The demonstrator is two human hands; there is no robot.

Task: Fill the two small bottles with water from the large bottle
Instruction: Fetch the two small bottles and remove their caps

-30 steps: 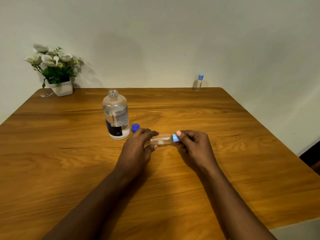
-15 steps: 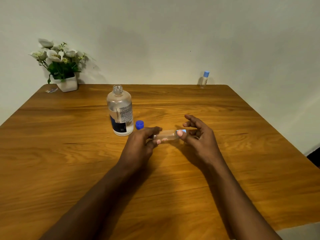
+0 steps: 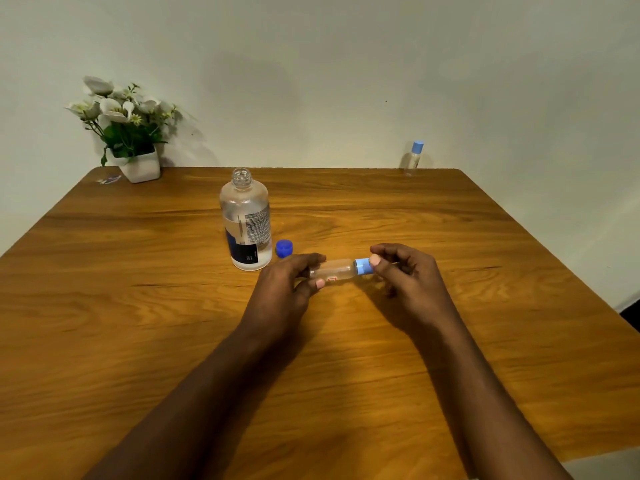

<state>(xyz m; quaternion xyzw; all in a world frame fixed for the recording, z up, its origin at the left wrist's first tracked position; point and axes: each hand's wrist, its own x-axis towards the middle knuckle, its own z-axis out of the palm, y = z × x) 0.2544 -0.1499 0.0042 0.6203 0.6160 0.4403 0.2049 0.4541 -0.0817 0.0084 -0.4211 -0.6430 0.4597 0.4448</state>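
Right hand [image 3: 408, 275] reclosed on half-hidden cap [image 3: 363, 266]

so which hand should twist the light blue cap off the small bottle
The right hand. Its fingertips already pinch the light blue cap, which points right, while the left hand grips the base of the small bottle and steadies it sideways above the table.

The large bottle [image 3: 246, 223] and its blue cap [image 3: 284, 248] stand just left-behind the hands. Elsewhere the tabletop [image 3: 450, 237] lies open
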